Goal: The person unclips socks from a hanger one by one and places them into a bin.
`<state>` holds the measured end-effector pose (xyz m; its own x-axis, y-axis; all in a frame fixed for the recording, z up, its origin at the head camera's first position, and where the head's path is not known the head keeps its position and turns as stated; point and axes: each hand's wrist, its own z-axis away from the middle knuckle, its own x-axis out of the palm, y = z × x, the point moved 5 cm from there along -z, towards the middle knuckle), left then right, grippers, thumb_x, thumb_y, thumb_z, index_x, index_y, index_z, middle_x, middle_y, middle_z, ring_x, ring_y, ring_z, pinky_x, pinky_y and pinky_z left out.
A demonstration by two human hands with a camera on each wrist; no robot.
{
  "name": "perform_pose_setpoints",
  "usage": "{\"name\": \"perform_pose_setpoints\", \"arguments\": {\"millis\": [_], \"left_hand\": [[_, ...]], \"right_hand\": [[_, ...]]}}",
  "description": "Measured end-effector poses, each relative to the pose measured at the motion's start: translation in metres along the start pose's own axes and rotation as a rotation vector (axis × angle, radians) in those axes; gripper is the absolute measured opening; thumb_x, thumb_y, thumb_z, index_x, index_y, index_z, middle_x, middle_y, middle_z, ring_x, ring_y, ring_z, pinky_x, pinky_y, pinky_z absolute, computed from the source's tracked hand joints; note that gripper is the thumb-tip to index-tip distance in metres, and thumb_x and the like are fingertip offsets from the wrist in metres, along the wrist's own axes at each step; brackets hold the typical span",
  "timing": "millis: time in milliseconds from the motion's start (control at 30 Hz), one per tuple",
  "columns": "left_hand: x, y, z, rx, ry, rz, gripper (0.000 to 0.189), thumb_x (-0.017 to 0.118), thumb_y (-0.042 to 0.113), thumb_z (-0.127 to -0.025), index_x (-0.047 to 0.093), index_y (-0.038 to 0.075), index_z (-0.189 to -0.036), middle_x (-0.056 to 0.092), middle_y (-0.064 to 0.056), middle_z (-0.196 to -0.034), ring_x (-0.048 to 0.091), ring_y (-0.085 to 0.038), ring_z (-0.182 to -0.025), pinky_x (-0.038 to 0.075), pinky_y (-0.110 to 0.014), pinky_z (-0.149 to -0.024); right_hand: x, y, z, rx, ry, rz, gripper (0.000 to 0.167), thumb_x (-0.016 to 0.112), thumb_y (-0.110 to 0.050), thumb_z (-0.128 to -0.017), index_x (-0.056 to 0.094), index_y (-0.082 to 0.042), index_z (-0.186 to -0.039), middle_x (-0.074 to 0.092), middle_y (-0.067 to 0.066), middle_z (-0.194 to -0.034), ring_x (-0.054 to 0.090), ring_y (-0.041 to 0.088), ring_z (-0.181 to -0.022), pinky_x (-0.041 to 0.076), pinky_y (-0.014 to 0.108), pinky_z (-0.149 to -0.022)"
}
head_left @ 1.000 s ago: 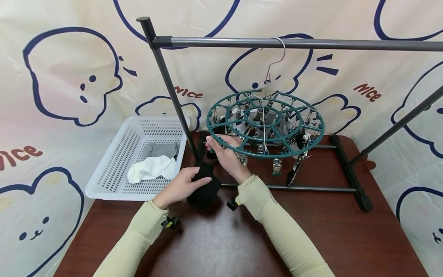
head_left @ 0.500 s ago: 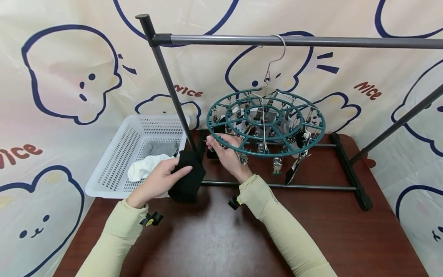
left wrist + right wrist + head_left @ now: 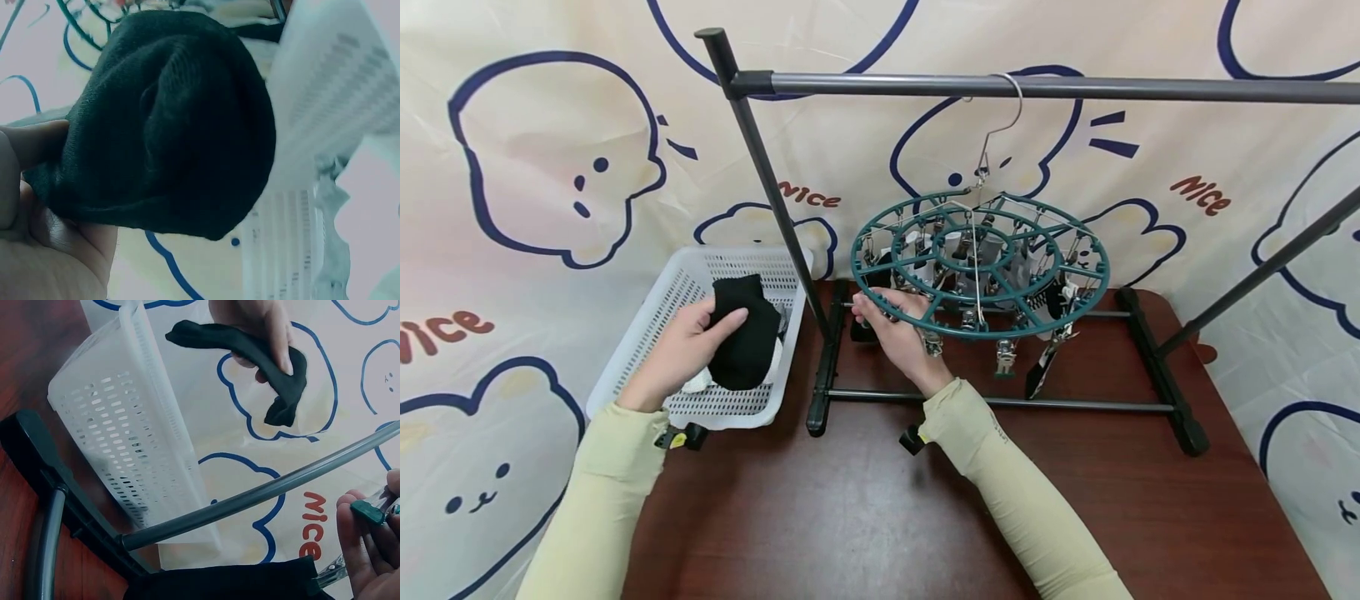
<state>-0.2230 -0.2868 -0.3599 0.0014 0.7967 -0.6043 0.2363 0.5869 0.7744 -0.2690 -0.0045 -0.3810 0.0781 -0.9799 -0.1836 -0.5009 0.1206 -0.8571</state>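
Backdrop [image 3: 550,308] behind; left hand [image 3: 676,350], fingers pinching the black cloth [image 3: 748,346], has swung it over the basket [image 3: 730,418] beneath them, away from the right hand [image 3: 902,340], which pinches a clip [image 3: 367,512]; cloth seems unclipped.

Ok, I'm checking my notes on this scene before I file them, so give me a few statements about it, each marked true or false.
1. The left grip holds a black cloth item. True.
2. The black cloth item lies on the bare tabletop. False: it is held up above the white basket.
3. The round green hanger hangs by a hook from the grey top bar. True.
4. The right grip is holding nothing. False: it pinches a green-tipped clip.
5. White cloth shows inside the white basket. True.
6. In the head view, the white basket stands right of the round green hanger. False: it stands to the left.
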Motion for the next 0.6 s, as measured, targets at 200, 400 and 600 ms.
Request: {"name": "perform_pose_setpoints", "arguments": {"millis": [200,400,600], "left_hand": [[-0.013,-0.013,-0.012,-0.024,-0.010,0.076,0.029,0.056,0.024,-0.108,0.062,-0.004,-0.106,0.067,0.009,-0.082,0.064,-0.005,-0.072,0.052,-0.023,-0.066],[-0.023,-0.025,-0.023,-0.075,-0.065,0.014,0.033,0.051,0.031,-0.110,0.058,-0.001,-0.112,0.061,0.002,-0.088,0.059,-0.006,-0.079,0.049,-0.021,-0.071],[-0.016,-0.043,-0.034,-0.149,-0.172,0.198,0.045,0.042,0.039,-0.112,0.051,0.002,-0.136,0.059,0.005,-0.118,0.058,-0.001,-0.101,0.049,-0.018,-0.084]], "right_hand": [[-0.001,-0.002,0.000,-0.013,-0.011,-0.015,0.020,0.071,-0.019,-0.100,0.079,-0.002,-0.095,0.079,0.014,-0.087,0.076,0.025,-0.080,0.061,0.033,-0.078],[-0.002,-0.003,0.000,-0.009,-0.016,-0.037,0.021,0.071,-0.020,-0.100,0.079,-0.002,-0.094,0.079,0.016,-0.088,0.077,0.029,-0.081,0.061,0.033,-0.078],[-0.001,-0.003,0.000,0.012,-0.028,-0.005,0.022,0.071,-0.024,-0.100,0.080,-0.004,-0.097,0.079,0.013,-0.089,0.077,0.023,-0.081,0.061,0.032,-0.079]]}}
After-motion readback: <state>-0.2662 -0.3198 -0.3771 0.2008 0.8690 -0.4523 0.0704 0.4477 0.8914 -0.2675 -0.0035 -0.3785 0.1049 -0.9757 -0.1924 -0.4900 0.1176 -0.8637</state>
